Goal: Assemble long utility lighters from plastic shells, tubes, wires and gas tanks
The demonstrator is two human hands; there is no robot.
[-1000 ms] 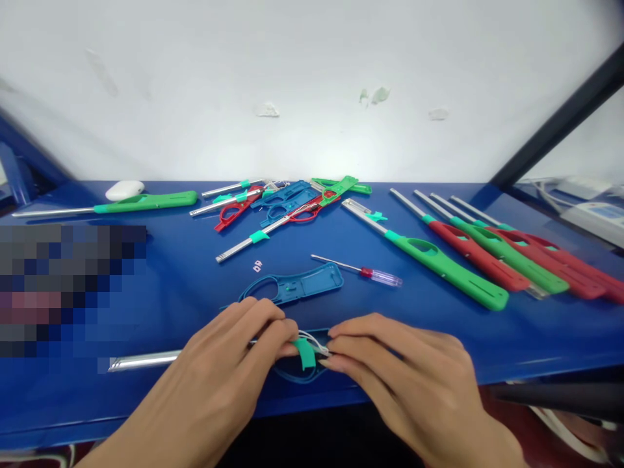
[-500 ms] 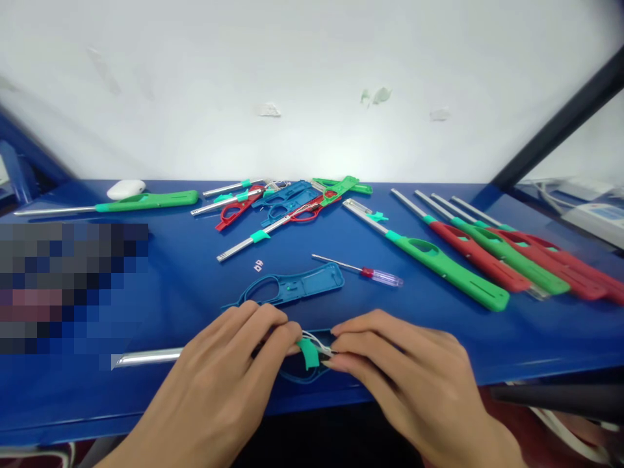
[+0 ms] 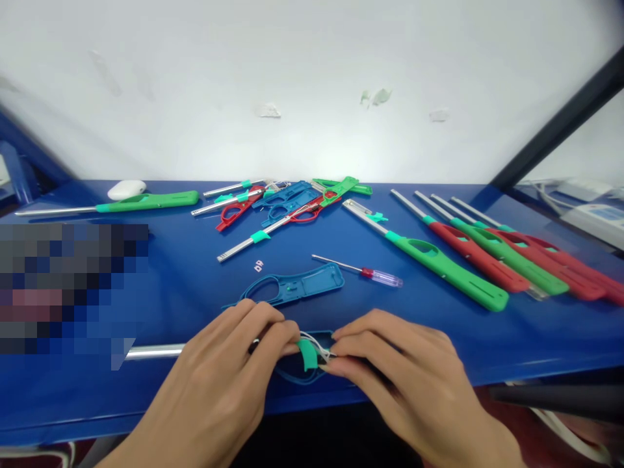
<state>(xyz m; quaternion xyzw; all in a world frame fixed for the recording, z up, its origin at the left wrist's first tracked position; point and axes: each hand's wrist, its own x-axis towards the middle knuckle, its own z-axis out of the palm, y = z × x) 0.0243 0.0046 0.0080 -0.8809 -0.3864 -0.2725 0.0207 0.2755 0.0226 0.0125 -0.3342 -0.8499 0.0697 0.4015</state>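
A blue lighter half-casing (image 3: 301, 378) lies near the table's front edge, beneath both hands. From its left side runs a silver metal tube (image 3: 158, 352). My left hand (image 3: 224, 364) is closed, its fingertips pinching at the green trigger piece (image 3: 308, 355). Curving over the casing are thin white wires (image 3: 316, 340). With fingertips together, my right hand (image 3: 404, 364) grips the wires' right end, where a small dark part is mostly hidden. Just beyond the hands lies another blue half-casing (image 3: 316, 281), hollow side up.
A screwdriver (image 3: 383, 277) lies past the casing, and tiny pale parts (image 3: 258, 265) sit left of it. Opened lighter pieces (image 3: 292, 201) are heaped at the back. Assembled lighters, including a green one (image 3: 448, 273), lie at right. A white case (image 3: 127, 190) stands back left.
Both hands stay almost in place. The green trigger piece and the white wires have shifted very slightly under the fingertips.
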